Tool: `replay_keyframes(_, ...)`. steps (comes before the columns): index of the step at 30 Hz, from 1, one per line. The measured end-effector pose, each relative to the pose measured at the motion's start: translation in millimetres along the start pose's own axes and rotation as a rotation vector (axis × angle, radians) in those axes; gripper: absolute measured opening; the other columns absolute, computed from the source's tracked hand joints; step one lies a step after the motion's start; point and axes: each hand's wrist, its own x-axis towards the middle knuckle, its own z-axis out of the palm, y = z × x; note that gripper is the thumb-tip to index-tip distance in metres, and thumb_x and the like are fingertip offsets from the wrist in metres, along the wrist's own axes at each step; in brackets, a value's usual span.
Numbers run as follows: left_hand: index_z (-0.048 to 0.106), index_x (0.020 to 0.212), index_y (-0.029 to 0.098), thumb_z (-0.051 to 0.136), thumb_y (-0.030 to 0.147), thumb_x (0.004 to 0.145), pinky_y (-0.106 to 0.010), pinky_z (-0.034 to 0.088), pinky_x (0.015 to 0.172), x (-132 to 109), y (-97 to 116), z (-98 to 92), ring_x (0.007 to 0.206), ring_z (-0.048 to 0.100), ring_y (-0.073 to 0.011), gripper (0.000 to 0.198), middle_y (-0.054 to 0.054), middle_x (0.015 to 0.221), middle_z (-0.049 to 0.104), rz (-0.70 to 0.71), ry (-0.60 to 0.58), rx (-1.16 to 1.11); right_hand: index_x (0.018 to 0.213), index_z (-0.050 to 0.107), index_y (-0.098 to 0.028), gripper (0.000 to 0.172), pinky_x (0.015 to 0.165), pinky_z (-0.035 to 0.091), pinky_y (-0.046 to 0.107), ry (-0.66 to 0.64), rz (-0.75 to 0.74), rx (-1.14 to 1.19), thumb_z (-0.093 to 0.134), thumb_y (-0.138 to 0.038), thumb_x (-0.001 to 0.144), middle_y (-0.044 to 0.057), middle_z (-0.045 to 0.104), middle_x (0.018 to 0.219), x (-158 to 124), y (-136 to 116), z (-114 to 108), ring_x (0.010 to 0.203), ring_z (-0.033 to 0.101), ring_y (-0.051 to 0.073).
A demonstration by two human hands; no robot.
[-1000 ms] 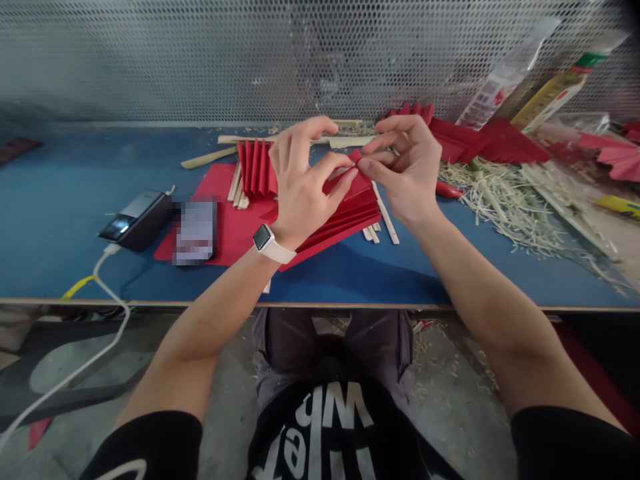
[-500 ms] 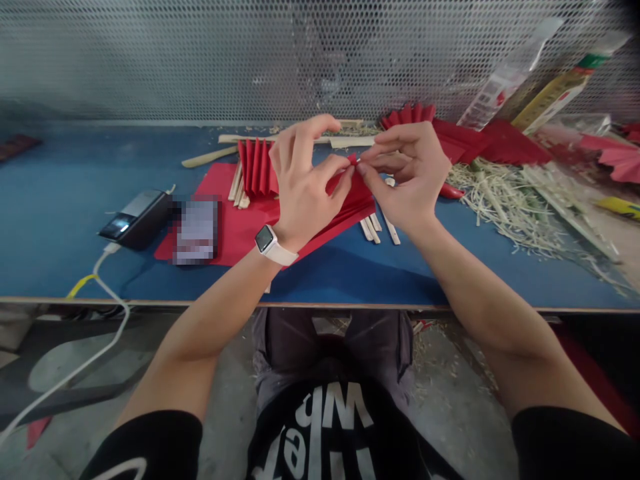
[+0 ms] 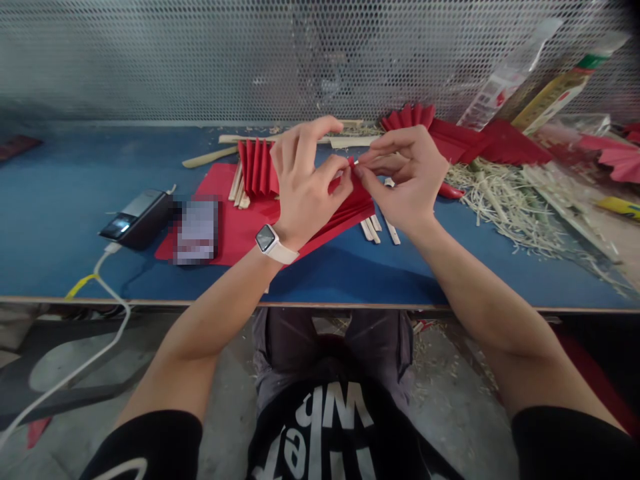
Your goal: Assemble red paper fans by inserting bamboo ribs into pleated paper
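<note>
My left hand, with a white watch on its wrist, pinches the near end of a pleated red paper fan held just above the blue table. My right hand pinches the same folded end from the right, thumb and forefinger closed on the top pleats. Another folded red fan piece stands behind my left hand on a flat red sheet. Thin wooden sticks lie under the fan I hold.
A black power bank with a white cable sits at the left, next to a blurred card. More red fans, packaged sticks and a heap of pale shavings fill the right side. A perforated metal screen backs the table.
The fan's pleats have been squeezed closer together and its end drawn slightly up. Both hands stay pinched on it, my right hand shifting a little to the right.
</note>
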Motion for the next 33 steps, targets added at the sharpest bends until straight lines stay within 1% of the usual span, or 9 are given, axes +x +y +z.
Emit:
replay_keyframes(3, 0.084, 0.116, 0.035, 0.069, 0.030, 0.127, -0.089, 0.039, 0.153, -0.4, -1.3, 2.0, 0.176, 0.062, -0.0478, 0.019, -0.009, 0.182, 0.076, -0.013, 0.006, -0.018, 0.134, 0.080, -0.037, 0.057, 0.108, 0.086, 0.052, -0.011, 0.016, 0.027, 0.113, -0.065, 0.098, 0.007, 0.088, 0.127, 0.9, 2.0, -0.8, 0.143, 0.092, 0.039)
replay_keyframes(6, 0.080, 0.120, 0.035, 0.066, 0.034, 0.130, -0.082, 0.048, 0.149, -2.1, -4.0, 4.3, 0.168, 0.066, -0.0434, 0.018, -0.008, 0.180, 0.075, 0.006, 0.028, 0.006, 0.134, 0.080, -0.037, 0.060, 0.108, 0.086, 0.052, -0.009, 0.012, 0.022, 0.113, -0.072, 0.099, 0.006, 0.088, 0.125, 2.9, 5.4, -2.0, 0.140, 0.093, 0.039)
replay_keyframes(9, 0.078, 0.122, 0.034, 0.064, 0.037, 0.133, -0.079, 0.053, 0.142, -2.9, -7.3, 5.7, 0.160, 0.069, -0.0398, 0.019, -0.007, 0.178, 0.075, 0.041, 0.063, 0.003, 0.133, 0.081, -0.037, 0.064, 0.113, 0.085, 0.053, -0.008, -0.033, 0.026, 0.113, -0.080, 0.097, 0.006, 0.090, 0.122, 7.0, 13.1, -2.6, 0.135, 0.095, 0.037)
replay_keyframes(13, 0.080, 0.119, 0.034, 0.076, 0.036, 0.127, -0.078, 0.056, 0.140, -1.2, -10.7, 5.9, 0.160, 0.071, -0.0440, 0.009, -0.010, 0.176, 0.076, 0.008, 0.035, -0.033, 0.132, 0.079, -0.037, 0.065, 0.112, 0.086, 0.054, -0.011, -0.116, 0.014, 0.109, -0.085, 0.099, 0.003, 0.090, 0.119, 12.8, 27.4, -2.6, 0.125, 0.096, 0.033)
replay_keyframes(15, 0.082, 0.117, 0.034, 0.083, 0.034, 0.121, -0.077, 0.056, 0.141, -0.4, -11.5, 5.3, 0.162, 0.072, -0.0465, 0.005, -0.011, 0.174, 0.077, -0.006, 0.021, -0.023, 0.132, 0.078, -0.036, 0.063, 0.111, 0.087, 0.054, -0.004, -0.132, -0.010, 0.109, -0.082, 0.101, 0.002, 0.091, 0.119, 13.8, 32.4, -3.0, 0.123, 0.097, 0.032)
replay_keyframes(18, 0.083, 0.116, 0.034, 0.088, 0.029, 0.117, -0.077, 0.055, 0.143, -0.7, -11.0, 4.5, 0.165, 0.072, -0.0472, 0.007, -0.012, 0.171, 0.080, 0.015, 0.033, 0.003, 0.132, 0.078, -0.036, 0.058, 0.110, 0.087, 0.054, 0.014, -0.162, -0.024, 0.108, -0.077, 0.104, 0.001, 0.090, 0.118, 13.0, 35.5, -3.9, 0.122, 0.097, 0.031)
replay_keyframes(25, 0.082, 0.113, 0.032, 0.079, 0.018, 0.118, -0.082, 0.051, 0.146, -1.9, -6.7, 5.6, 0.167, 0.070, -0.0457, 0.016, -0.011, 0.170, 0.081, 0.074, 0.065, 0.019, 0.132, 0.078, -0.037, 0.051, 0.112, 0.087, 0.053, -0.006, -0.143, -0.004, 0.110, -0.067, 0.105, 0.001, 0.088, 0.119, 10.9, 36.3, -3.6, 0.125, 0.097, 0.031)
replay_keyframes(29, 0.081, 0.114, 0.034, 0.079, 0.017, 0.119, -0.078, 0.057, 0.141, -1.1, -6.2, 7.4, 0.161, 0.074, -0.0442, 0.017, -0.011, 0.167, 0.082, 0.078, 0.082, 0.060, 0.132, 0.079, -0.037, 0.052, 0.114, 0.087, 0.055, -0.010, -0.153, 0.015, 0.110, -0.070, 0.105, 0.002, 0.089, 0.120, 11.9, 38.4, -3.7, 0.127, 0.096, 0.032)
replay_keyframes(33, 0.078, 0.115, 0.034, 0.078, 0.016, 0.119, -0.073, 0.062, 0.137, -1.8, -7.9, 7.4, 0.155, 0.078, -0.0418, 0.018, -0.009, 0.171, 0.081, 0.093, 0.102, 0.080, 0.131, 0.078, -0.037, 0.057, 0.113, 0.087, 0.057, -0.003, -0.146, 0.020, 0.111, -0.073, 0.102, 0.003, 0.090, 0.120, 15.4, 40.2, -4.7, 0.131, 0.096, 0.035)
